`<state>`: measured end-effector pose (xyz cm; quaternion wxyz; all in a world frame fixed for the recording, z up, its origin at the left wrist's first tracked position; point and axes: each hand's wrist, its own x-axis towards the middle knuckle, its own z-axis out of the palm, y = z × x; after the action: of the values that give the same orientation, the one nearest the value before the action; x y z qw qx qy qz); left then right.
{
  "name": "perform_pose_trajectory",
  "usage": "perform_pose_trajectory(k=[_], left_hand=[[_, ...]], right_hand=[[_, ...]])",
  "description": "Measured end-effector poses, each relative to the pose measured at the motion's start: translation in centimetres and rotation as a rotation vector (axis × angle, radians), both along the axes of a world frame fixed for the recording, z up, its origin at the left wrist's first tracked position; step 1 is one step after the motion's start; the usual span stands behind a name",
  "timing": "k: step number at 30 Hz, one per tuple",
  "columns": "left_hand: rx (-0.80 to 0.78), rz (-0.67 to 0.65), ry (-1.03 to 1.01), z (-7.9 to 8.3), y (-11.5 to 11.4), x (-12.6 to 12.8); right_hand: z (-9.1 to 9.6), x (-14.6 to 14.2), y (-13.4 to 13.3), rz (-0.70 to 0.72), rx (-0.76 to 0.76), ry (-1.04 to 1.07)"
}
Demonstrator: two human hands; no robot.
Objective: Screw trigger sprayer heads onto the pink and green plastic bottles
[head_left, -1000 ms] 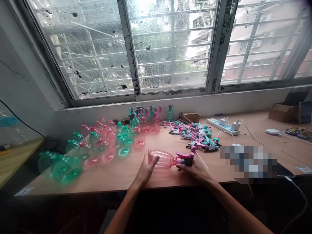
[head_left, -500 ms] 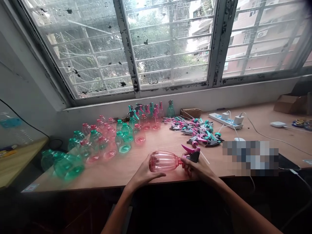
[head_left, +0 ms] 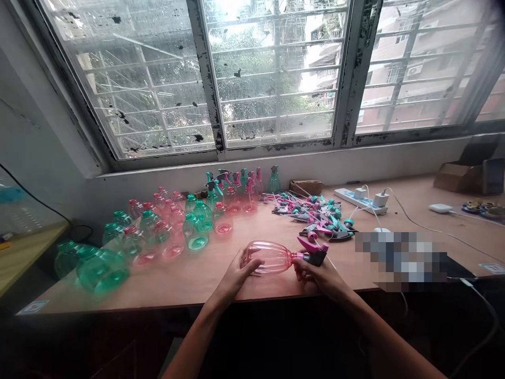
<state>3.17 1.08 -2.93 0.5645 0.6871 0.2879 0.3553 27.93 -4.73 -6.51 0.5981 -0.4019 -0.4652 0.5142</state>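
A clear pink spray bottle (head_left: 272, 258) lies sideways in the air over the front of the table, its neck pointing right. Around its base end my left hand (head_left: 241, 268) is closed, thumb across the near side. At the neck, my right hand (head_left: 311, 271) grips the pink and black spray head (head_left: 313, 251), fingers wrapped about the collar. The head sits against the bottle's mouth; how firmly it is joined I cannot tell. Behind the hands lies a pile of loose pink, green and black spray heads (head_left: 315, 210).
Several open pink and green bottles (head_left: 195, 231) stand at the left. Bottles fitted with heads (head_left: 248, 197) are grouped near the window wall. A white power strip (head_left: 361, 200) with plugs and cables, a cardboard box (head_left: 457, 176) and a blurred-out patch are on the right.
My left thumb has come up from below onto the bottle's side, closing the hand around it. The spray head has turned a little in my right hand. The view has shifted slightly.
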Motion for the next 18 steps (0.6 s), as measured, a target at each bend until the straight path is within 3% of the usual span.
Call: perform_pose_trajectory(k=[8,18], left_hand=[[-0.038,-0.005,-0.043,-0.5,-0.6,-0.7],[0.035,0.055,0.051,0.4,-0.9,-0.2]], right_hand=[[0.1,0.0,0.0,0.030,-0.018,-0.006],[0.0,0.0,0.0,0.038,0.016,-0.022]])
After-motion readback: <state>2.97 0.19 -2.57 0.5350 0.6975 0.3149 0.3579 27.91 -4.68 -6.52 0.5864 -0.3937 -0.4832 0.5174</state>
